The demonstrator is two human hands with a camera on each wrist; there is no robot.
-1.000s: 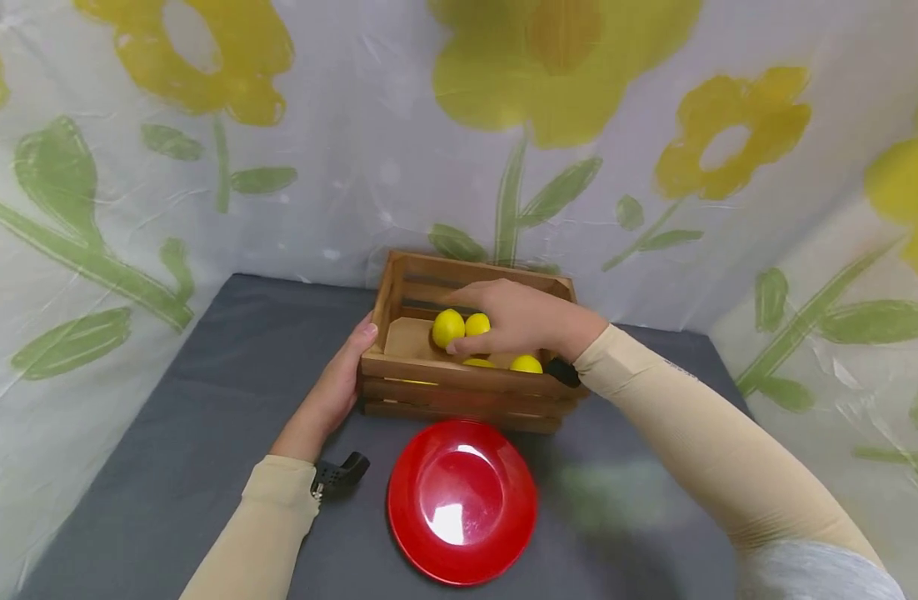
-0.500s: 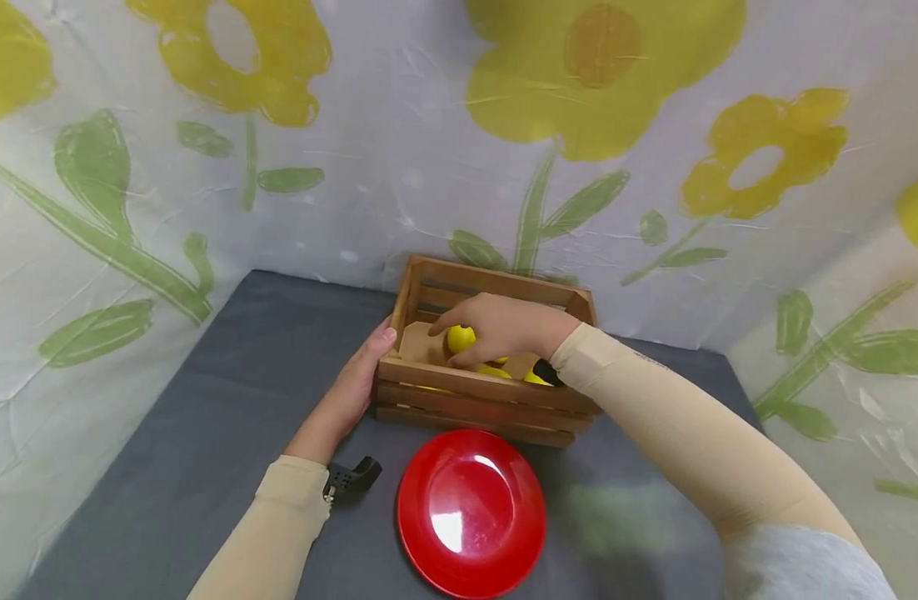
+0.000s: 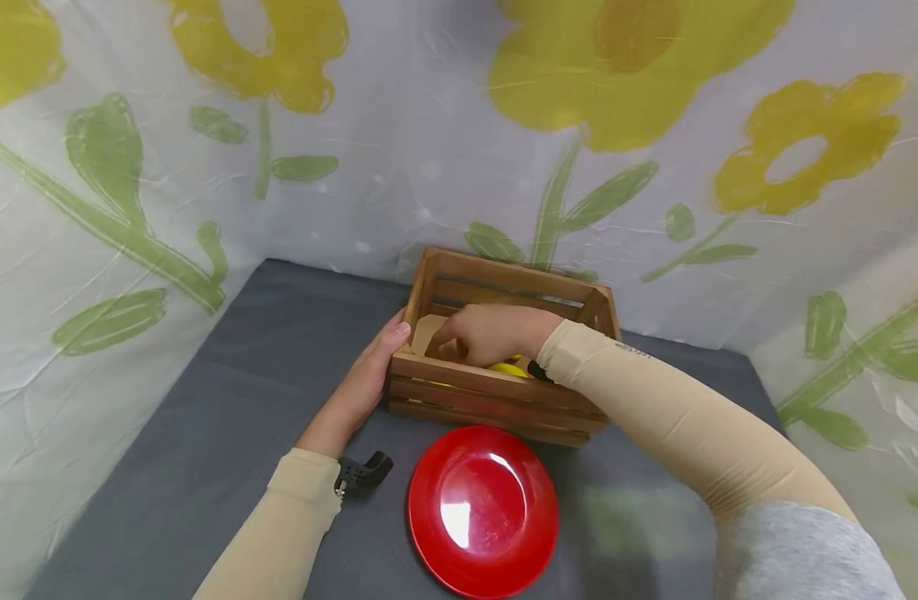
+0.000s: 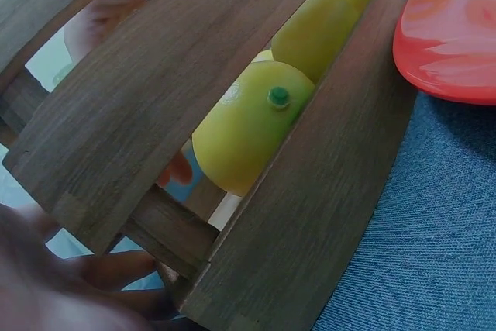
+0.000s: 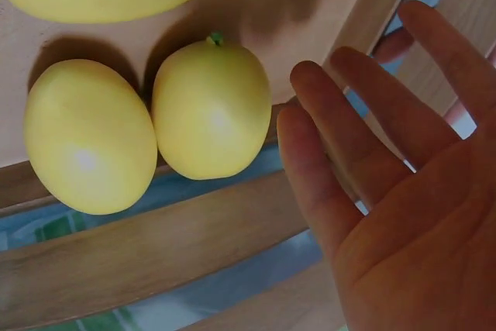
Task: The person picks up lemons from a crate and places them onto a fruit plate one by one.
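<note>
Left hand (image 3: pixel 369 379): fingers relaxed, resting against left end of wooden crate (image 3: pixel 496 392) | lemons (image 5: pixel 209 110): on crate floor, just beside right hand | right hand (image 3: pixel 489 333): inside crate, fingers spread, holding nothing.

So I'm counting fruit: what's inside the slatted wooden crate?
Inside the slatted wooden crate lie yellow lemons, at least four, beside the open right hand. That hand hides most from above.

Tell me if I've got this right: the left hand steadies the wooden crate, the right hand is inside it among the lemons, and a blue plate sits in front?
Not quite: the plate is red, as the head view shows. The left hand does steady the crate, and the right hand is inside among the lemons.
</note>
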